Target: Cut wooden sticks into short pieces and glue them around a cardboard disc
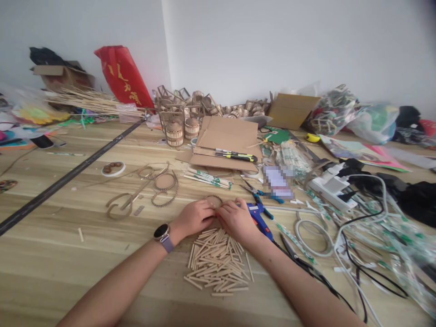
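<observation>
looks like a positioning step, with closed fingers of left hand (195, 218), then right hand (236, 219), seemingly pinching the thin ring (214, 196) just beyond the short sticks (218, 263), near a glue gun (261, 223). can't see exact contact; needs steady fingertips next.

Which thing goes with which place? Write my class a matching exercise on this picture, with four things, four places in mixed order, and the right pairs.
Things
1. Watch
2. Knives
3. Red bag
4. Short sticks

Places
A. On the flat cardboard
B. Upright near the wall
C. In a loose pile between the forearms
D. Around the left wrist

Right pairs: 1-D, 2-A, 3-B, 4-C
</observation>
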Motion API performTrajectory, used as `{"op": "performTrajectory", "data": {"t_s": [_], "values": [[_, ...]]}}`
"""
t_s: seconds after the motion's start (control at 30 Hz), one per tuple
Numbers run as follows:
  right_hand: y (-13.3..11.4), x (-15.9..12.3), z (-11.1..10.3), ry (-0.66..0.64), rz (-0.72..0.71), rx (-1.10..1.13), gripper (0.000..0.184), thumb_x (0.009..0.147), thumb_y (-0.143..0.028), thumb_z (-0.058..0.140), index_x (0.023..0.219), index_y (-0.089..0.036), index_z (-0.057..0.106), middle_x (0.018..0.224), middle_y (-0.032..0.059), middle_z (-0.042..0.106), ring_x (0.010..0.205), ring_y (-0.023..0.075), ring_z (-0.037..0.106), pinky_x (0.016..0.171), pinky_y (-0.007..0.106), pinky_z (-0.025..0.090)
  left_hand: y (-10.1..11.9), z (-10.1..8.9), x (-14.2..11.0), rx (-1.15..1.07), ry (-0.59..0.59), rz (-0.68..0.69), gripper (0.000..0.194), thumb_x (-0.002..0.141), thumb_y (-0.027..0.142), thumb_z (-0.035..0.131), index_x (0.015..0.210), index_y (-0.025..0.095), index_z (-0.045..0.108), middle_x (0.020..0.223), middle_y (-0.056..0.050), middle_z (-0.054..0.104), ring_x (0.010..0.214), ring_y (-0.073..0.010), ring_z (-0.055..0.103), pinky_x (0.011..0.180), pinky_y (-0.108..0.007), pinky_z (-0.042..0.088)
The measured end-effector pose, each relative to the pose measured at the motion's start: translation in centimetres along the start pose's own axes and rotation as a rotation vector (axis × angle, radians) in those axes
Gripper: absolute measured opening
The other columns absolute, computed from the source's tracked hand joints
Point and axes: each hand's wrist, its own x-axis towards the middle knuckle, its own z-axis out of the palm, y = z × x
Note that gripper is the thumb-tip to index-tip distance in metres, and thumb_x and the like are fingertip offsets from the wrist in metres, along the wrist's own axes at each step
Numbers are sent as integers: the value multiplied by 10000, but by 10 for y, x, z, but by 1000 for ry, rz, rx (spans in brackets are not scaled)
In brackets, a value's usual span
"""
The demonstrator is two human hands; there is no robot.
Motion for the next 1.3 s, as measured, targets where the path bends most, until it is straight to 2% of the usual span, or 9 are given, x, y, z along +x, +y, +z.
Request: {"op": "performTrajectory", "data": {"t_s": [0.5,0.6,0.7,0.83,0.93,1.07,1.17,1.23,1.3], "values": [[1,0,-2,27,29,92,148,864,-101,531,775,-189,608,841,36,724,887,172,611,892,345,262,1,-7,0,31,-62,54,162,902,187,536,988,195,673,1064,-54,675,991,-199,602,881,-324,481],[1,0,-10,45,48,120,118,874,-125,520,831,-197,603,860,39,727,881,175,617,901,340,281,1,-6,-1,9,-35,31,162,901,188,536,980,199,676,1079,-50,677,995,-195,606,884,-323,483],[5,-5,-30,88,89,131,94,895,-178,511,885,-198,603,951,57,723,941,195,613,913,355,288,1,-5,-2,12,-4,20,157,900,199,532,935,188,685,1066,-54,682,981,-193,612,888,-325,486],[22,-24,-60,137,322,53,171,908,-302,509,826,-206,624,829,55,706,837,222,621,786,337,361,1,-6,-1,30,-8,37,170,898,185,522,931,189,688,1047,-52,684,988,-190,609,901,-329,483],[35,-46,-69,59,519,-23,213,893,-358,489,815,-211,623,824,74,706,821,253,634,718,338,398,0,-8,0,60,-45,52,177,903,190,516,948,194,688,1052,-60,679,995,-202,601,885,-338,490],[38,-67,-61,-126,773,29,287,844,-466,526,861,-198,628,836,110,725,739,274,664,623,338,422,0,-9,2,65,-74,80,183,909,185,503,955,185,681,1066,-80,672,1009,-212,593,880,-348,496],[37,-70,-52,-237,828,127,305,791,-439,593,925,-173,659,854,133,734,753,284,681,608,329,433,0,-8,0,19,-39,69,149,894,167,511,938,174,653,1075,-85,671,1033,-206,593,933,-352,479],[39,-69,-49,-243,811,180,275,788,-400,582,917,-177,677,843,126,733,759,278,678,614,324,432,1,-7,-2,-33,-5,28,100,854,146,537,902,181,618,1055,-77,671,1035,-199,597,953,-349,473],[43,-69,-50,-229,819,248,255,787,-417,556,820,-195,676,758,97,716,703,258,654,595,321,420,1,-8,-3,-61,40,-13,86,804,146,568,877,191,577,1068,-82,656,1060,-213,584,962,-368,469]]}}
